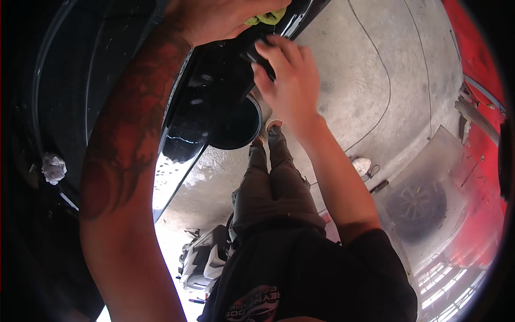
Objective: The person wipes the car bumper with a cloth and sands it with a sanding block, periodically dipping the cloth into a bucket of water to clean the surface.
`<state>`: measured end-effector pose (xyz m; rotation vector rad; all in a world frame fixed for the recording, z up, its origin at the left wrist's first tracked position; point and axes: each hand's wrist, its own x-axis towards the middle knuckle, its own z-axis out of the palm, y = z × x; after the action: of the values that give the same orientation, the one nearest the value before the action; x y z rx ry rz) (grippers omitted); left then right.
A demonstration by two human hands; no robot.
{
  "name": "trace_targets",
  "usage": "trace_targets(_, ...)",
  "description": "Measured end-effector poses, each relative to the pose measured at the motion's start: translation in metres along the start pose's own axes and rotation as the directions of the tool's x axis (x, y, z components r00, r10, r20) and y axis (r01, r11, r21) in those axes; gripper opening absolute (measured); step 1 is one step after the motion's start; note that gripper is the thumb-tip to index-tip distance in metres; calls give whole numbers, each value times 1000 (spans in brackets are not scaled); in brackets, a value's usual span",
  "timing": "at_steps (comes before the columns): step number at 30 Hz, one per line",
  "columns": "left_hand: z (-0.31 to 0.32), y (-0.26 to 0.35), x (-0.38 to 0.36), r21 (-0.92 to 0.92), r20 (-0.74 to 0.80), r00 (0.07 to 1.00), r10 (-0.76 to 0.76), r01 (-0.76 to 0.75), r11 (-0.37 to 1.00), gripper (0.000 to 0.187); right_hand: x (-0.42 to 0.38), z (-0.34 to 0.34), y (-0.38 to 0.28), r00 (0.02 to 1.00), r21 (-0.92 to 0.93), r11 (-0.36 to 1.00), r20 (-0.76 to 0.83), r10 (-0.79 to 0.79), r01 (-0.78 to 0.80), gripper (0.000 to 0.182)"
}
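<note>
At far left a crumpled white rag (53, 167) lies on the dark car body (91, 75). Top centre, the left hand (214, 19) closes its fingers on a green cloth (266, 19), pressed to the glossy black panel (204, 102). Just right, the right hand (287, 75) curls its fingers round a small black part (256, 56) at the panel's edge. The cloth looks soft and light, best bunched in the palm; the panel seems stiff and slippery. Lower right, a grey floor (365, 70).
</note>
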<state>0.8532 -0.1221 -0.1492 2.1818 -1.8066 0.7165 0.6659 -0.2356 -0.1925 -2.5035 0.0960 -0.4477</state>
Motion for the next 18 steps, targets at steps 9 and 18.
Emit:
trace_targets(9, -2, 1, 0, 0, 21, 1000, 2, -2, 1000, 36, -31, -5, 1, 998, 31, 997, 5, 65, -65, 44)
trace_targets(18, -3, 0, 0, -10, 61, 998, 6, -6, 1000, 41, -12, -1, 8, 997, 1, 997, -30, 71, -71, 46)
